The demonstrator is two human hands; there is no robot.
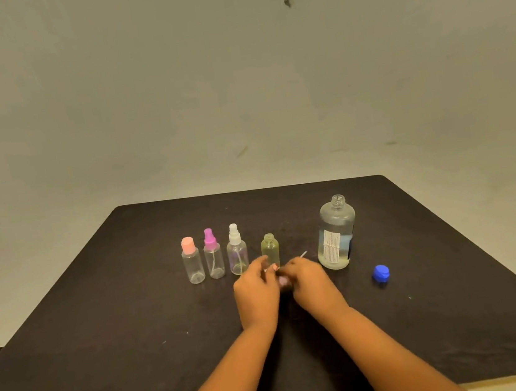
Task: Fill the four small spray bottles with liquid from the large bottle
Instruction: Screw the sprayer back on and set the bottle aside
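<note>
Left of the large bottle (336,234), where the green bottle (269,249) stands uncapped, your left hand (255,293) and right hand (311,281) both pinch its spray head (283,281); next, set it down and pour steadily.

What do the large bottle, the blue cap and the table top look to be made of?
Large bottle: clear and glossy, plastic or glass, cannot tell which; the liquid shows through and the neck is threaded. Blue cap: opaque moulded plastic, with a slight sheen. Table: dark matte surface, finely speckled, no glare; perhaps laminate or painted board.
</note>
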